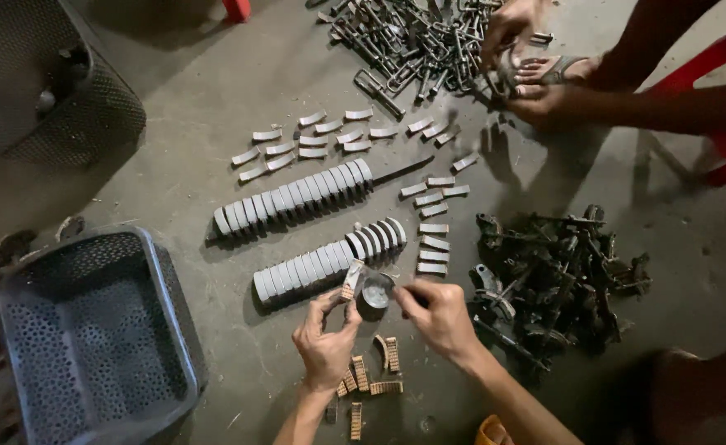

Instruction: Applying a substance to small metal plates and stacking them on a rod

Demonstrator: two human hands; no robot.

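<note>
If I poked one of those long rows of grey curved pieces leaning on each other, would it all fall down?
Probably, at least partly. The lower row is made of separate curved pieces propped on edge against one another, so a nudge could topple them like dominoes. They look like metal, so likely stiff and heavy for their size. The loose pieces lying flat nearby would probably just slide.

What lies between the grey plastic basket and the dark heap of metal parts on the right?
In the head view, between basket and heap lie two rows of curved metal pieces and both hands, left, right.
</note>
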